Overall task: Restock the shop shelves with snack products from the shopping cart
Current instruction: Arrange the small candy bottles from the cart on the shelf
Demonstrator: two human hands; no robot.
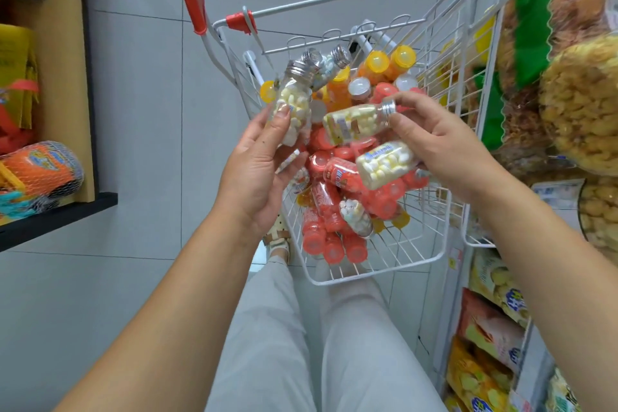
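Observation:
A white wire shopping cart (378, 274) with red corners stands in front of me, holding several red, orange and clear candy bottles. My left hand (257, 170) holds a clear bottle of pale yellow candy (294, 104) with a silver cap, and more silver-capped bottles (329, 65) stick up behind it. My right hand (434, 150) pinches the silver cap of a second yellow candy bottle (354, 122) between thumb and fingers. A third clear bottle (384, 164) lies under that palm. Both hands hover over the cart's middle.
A white wire shelf rack (488, 104) on the right carries bags of yellow and brown snacks (582, 104) and flat packets (491, 328) lower down. On the left, a wooden shelf (63, 207) holds netted toys (36, 174). Grey floor tiles and my legs lie below.

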